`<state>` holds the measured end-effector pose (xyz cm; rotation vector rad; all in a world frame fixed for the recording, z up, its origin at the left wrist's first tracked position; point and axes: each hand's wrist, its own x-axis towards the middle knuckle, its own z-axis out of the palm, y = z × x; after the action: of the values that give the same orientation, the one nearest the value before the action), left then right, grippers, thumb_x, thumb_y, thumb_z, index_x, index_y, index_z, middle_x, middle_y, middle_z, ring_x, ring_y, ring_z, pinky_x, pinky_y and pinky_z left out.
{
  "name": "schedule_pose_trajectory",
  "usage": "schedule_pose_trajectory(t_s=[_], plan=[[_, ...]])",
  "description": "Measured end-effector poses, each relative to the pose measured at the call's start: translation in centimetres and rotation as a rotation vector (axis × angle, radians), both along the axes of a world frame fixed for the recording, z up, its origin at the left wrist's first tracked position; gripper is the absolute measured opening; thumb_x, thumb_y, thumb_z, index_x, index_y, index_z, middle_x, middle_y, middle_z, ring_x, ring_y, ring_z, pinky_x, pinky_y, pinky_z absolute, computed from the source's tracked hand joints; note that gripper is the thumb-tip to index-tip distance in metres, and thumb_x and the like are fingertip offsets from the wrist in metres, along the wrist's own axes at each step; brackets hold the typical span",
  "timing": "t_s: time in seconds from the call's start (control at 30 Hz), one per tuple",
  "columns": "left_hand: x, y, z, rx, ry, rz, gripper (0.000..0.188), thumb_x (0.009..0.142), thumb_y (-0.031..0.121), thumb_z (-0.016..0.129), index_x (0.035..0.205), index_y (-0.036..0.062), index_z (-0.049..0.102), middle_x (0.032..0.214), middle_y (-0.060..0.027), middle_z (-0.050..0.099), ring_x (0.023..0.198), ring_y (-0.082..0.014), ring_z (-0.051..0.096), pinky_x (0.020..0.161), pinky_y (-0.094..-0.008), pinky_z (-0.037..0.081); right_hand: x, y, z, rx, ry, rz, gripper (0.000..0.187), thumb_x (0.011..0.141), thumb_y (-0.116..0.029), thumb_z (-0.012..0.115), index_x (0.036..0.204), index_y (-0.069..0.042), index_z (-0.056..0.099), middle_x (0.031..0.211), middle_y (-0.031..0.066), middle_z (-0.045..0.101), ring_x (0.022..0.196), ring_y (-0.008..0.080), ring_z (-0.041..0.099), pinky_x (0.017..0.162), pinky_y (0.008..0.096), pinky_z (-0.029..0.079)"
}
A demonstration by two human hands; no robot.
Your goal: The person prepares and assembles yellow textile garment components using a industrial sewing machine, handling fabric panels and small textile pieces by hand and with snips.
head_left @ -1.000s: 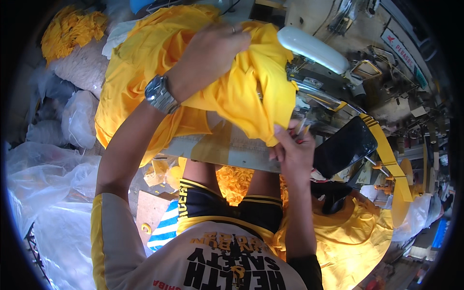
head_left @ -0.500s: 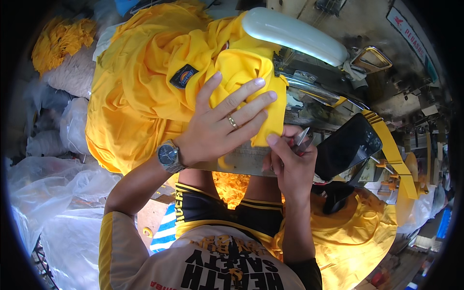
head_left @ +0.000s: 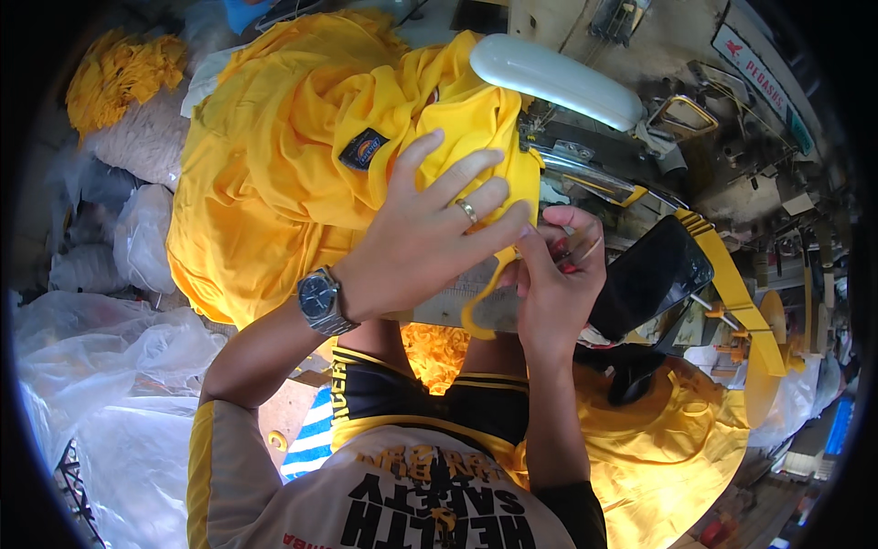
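Observation:
Yellow fabric (head_left: 274, 174) lies heaped before me, with a dark woven label (head_left: 363, 148) sewn on it. My left hand (head_left: 430, 215) lies over the cloth's right end, fingers apart and slightly bent, one fingertip meeting my right thumb. My right hand (head_left: 558, 274) is closed round small red-handled snips (head_left: 561, 252), whose blades are mostly hidden by the fingers. Its thumb is at the fabric's edge, where a narrow yellow strip (head_left: 476, 311) hangs down over the metal plate (head_left: 444, 306).
A sewing machine with a pale rounded cover (head_left: 558, 82) stands beyond the cloth. A dark phone (head_left: 654, 274) is mounted right of my right hand. Clear plastic bags (head_left: 137, 393) fill the left side. More yellow cloth (head_left: 677, 439) lies at lower right.
My left fingers have bent and moved toward my right hand. The snips' blades, visible before, have turned mostly out of sight. A thin yellow strip now hangs from the fabric's edge.

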<state>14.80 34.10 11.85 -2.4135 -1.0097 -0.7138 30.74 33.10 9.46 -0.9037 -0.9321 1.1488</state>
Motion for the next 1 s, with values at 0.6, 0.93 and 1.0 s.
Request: schedule_pose_trajectory(t_s=[0.6, 0.93, 1.0], plan=[[0.2, 5.1, 1.8, -0.142, -0.202, -0.037, 0.018, 0.07, 0.009, 0.067, 0.087, 0.0106, 0.073, 0.092, -0.0016, 0.066, 0.112, -0.024, 0.054, 0.104, -0.0585, 0.024, 0.7, 1.1, 0.3, 0.332, -0.884, -0.076, 0.058, 0.077, 0.004, 0.067, 0.132, -0.006, 0.055, 0.083, 0.015, 0.069, 0.066, 0.0238, 0.069, 0.06, 0.0329, 0.054], [-1.2, 8.3, 0.2, -0.477, -0.695, -0.087, 0.026, 0.074, 0.009, 0.063, 0.096, 0.0093, 0.075, 0.101, -0.0112, 0.067, 0.099, -0.0285, 0.057, 0.097, -0.0406, 0.041, -1.0, 1.0, 1.0, 0.248, -1.084, 0.134, 0.086, 0.076, -0.007, 0.072, 0.149, -0.004, 0.027, 0.066, 0.0125, 0.064, 0.057, 0.0319, 0.063, 0.056, 0.0405, 0.05], [-1.9, 8.8, -0.1, -0.508, -0.738, -0.129, 0.028, 0.075, 0.009, 0.061, 0.1, 0.0088, 0.074, 0.108, -0.0132, 0.065, 0.102, -0.0299, 0.057, 0.094, -0.0386, 0.044, -1.3, 1.7, 1.7, 0.209, -1.093, 0.195, 0.086, 0.078, -0.009, 0.071, 0.15, -0.005, 0.024, 0.067, 0.014, 0.063, 0.06, 0.0347, 0.063, 0.058, 0.042, 0.049]])
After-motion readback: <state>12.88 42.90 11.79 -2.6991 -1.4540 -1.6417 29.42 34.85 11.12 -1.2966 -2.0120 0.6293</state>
